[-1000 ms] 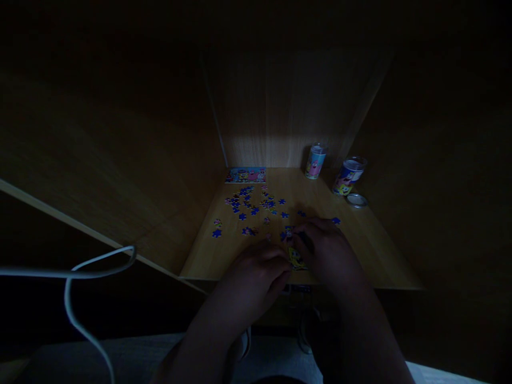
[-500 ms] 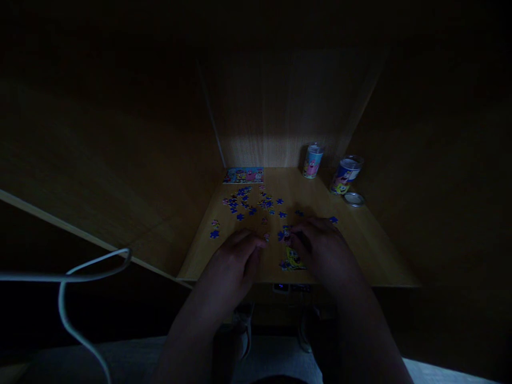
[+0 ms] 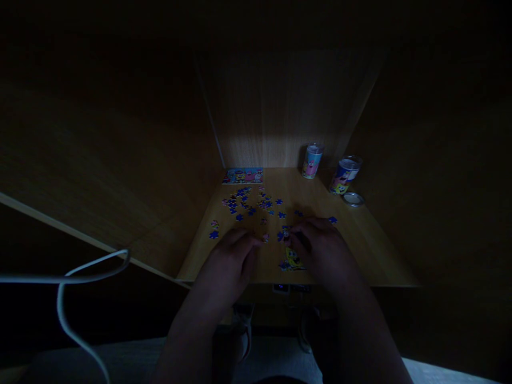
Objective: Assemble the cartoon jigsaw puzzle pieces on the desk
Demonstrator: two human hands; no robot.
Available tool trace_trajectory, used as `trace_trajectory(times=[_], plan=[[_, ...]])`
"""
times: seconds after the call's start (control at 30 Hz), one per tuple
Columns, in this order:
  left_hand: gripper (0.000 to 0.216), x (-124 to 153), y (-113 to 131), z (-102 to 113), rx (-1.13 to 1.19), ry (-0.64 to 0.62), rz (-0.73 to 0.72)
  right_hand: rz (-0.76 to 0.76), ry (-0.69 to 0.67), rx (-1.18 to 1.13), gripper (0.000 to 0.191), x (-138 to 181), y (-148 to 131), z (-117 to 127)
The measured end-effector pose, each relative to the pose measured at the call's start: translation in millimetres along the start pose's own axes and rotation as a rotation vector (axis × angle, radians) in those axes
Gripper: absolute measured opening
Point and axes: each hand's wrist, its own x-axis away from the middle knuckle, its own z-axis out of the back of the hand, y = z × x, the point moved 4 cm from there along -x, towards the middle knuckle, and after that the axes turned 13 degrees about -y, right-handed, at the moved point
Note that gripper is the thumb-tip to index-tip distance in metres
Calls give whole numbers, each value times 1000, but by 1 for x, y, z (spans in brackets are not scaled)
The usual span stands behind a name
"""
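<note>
On the desk near its front edge lies a partly joined jigsaw puzzle [image 3: 294, 258] with a yellow cartoon face. My right hand [image 3: 322, 246] is over its right side, finger and thumb closed on a small puzzle piece [image 3: 286, 235] at its upper edge. To the left, my left hand [image 3: 232, 256] rests low over the desk, index finger stretched out and thumb apart. Its fingertip is at a loose pinkish piece [image 3: 266, 238], touching or just beside it. Several loose pieces [image 3: 243, 200], many blue side up, are scattered beyond my hands.
A picture card [image 3: 242, 176] lies at the back left. Two printed cans, one pink and blue [image 3: 311, 162] and one blue and yellow [image 3: 344, 176], stand at the back right beside a round lid [image 3: 353, 199]. Wooden panels enclose the desk; a white cable [image 3: 64, 314] hangs left. Light is dim.
My left hand has drawn back slightly to the left, showing more of the pinkish piece. My right hand stays almost still at the puzzle.
</note>
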Motion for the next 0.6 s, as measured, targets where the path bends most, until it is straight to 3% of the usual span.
trace_trajectory(times=[0.13,0.27,0.43,0.6], plan=[[22,11,0,26,-106,219,-53,-1,32,-11,13,1,1,0],[21,21,-16,42,-216,393,-19,-19,91,-53,18,2,2,4],[23,18,-32,38,-270,391,12,-32,152,-78,18,4,5,6],[25,12,-28,27,-196,315,-20,-63,176,-73,18,4,7,5]])
